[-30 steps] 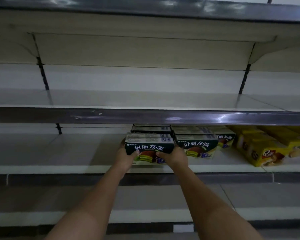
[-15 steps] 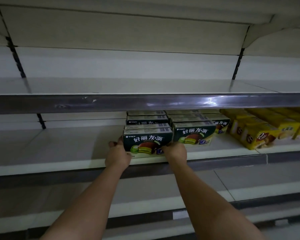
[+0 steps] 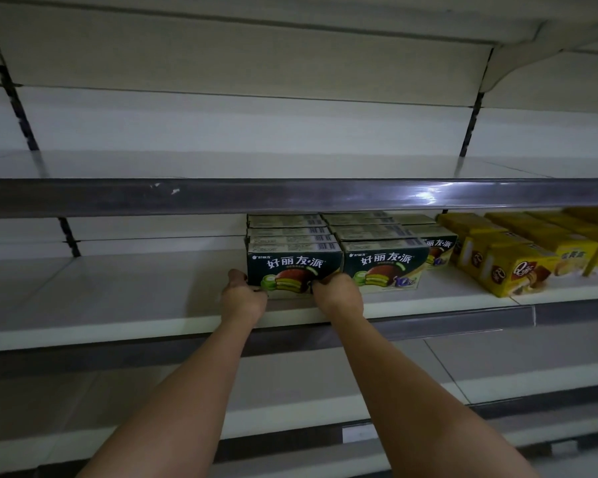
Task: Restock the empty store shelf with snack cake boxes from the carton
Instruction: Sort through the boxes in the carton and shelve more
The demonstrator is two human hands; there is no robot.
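Note:
A dark green snack cake box stands at the front of a row of like boxes on the white middle shelf. My left hand grips its lower left corner, thumb on the left side. My right hand holds its lower right corner, fingers curled against the front face. A second row of green boxes stands directly to its right, touching it. The carton is out of view.
Yellow snack boxes fill the shelf further right. A grey price rail of the upper shelf hangs just above the box tops. The shelf left of my hands is bare white board. Lower shelves run beneath my forearms.
The box has gone from slightly raised and forward to standing on the shelf, flush with the neighbouring row. Both hands slid down to its lower corners. The camera moved closer.

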